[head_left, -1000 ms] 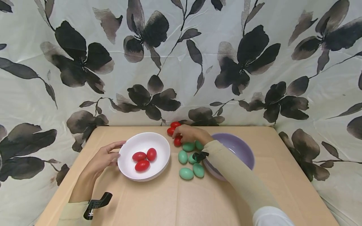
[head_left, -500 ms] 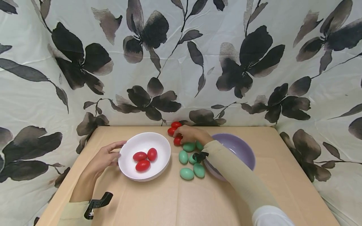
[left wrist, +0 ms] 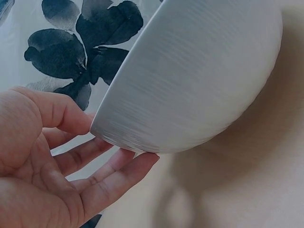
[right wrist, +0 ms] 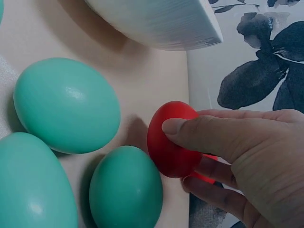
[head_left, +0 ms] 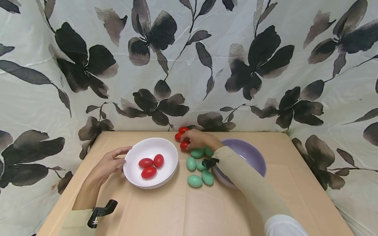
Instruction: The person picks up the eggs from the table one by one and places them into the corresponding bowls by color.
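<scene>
My left hand point(head_left: 110, 166) holds the white bowl point(head_left: 169, 170) at its left rim. In the left wrist view the fingertips point(left wrist: 148, 160) meet the bowl's outer wall just below the edge. Three red eggs point(head_left: 149, 172) lie inside the bowl. Right of it, my right hand point(head_left: 200, 139) pinches another red egg point(right wrist: 173, 142) between thumb and fingers. Just beyond that egg lie two more red eggs point(head_left: 178, 137), partly overlapped by the hand. Several green eggs point(head_left: 195, 181) are grouped on the table below the right hand and wrist.
A purple bowl point(head_left: 251, 152) stands to the right, partly hidden behind the right sleeve point(head_left: 245, 183). The light wooden table point(head_left: 153, 213) ends at the back against a floral cloth point(head_left: 200, 75).
The red egg in my right hand has shifted very slightly up and away with the fingers. My left hand and the white bowl have stayed in place.
</scene>
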The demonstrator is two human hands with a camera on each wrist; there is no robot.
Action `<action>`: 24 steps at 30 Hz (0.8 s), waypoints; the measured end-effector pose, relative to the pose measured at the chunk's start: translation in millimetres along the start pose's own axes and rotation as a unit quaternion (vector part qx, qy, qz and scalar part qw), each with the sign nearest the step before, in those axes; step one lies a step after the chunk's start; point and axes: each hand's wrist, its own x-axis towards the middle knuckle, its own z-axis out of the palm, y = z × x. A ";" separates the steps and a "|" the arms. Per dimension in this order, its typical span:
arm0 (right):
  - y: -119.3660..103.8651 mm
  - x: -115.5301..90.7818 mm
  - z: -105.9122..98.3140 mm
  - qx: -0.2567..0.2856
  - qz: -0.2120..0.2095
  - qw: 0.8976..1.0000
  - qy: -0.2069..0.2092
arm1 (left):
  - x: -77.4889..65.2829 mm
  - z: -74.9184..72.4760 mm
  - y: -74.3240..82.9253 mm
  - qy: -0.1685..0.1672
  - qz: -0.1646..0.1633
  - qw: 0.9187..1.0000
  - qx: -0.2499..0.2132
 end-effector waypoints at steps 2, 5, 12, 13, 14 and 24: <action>-0.2 -0.8 -1.4 0.003 0.001 1.000 0.001 | 0.7 -0.3 -0.1 0.000 -0.001 1.000 0.003; -0.9 -2.0 -3.5 0.018 -0.002 1.000 0.006 | 1.1 -0.6 -0.1 -0.002 -0.001 1.000 0.002; -2.5 -5.1 -8.2 0.044 -0.023 0.998 0.025 | 0.7 -0.5 2.0 -0.003 0.001 1.000 -0.003; -2.6 -5.8 -9.0 0.046 -0.025 0.998 0.028 | 0.7 -0.3 2.3 -0.003 0.001 1.000 -0.004; -2.6 -6.8 -9.9 0.047 -0.027 0.998 0.030 | 0.9 -0.2 2.3 -0.004 0.001 1.000 -0.005; -7.5 -16.6 -17.1 0.067 -0.041 0.996 0.049 | 2.1 1.7 2.6 -0.001 0.000 1.000 -0.008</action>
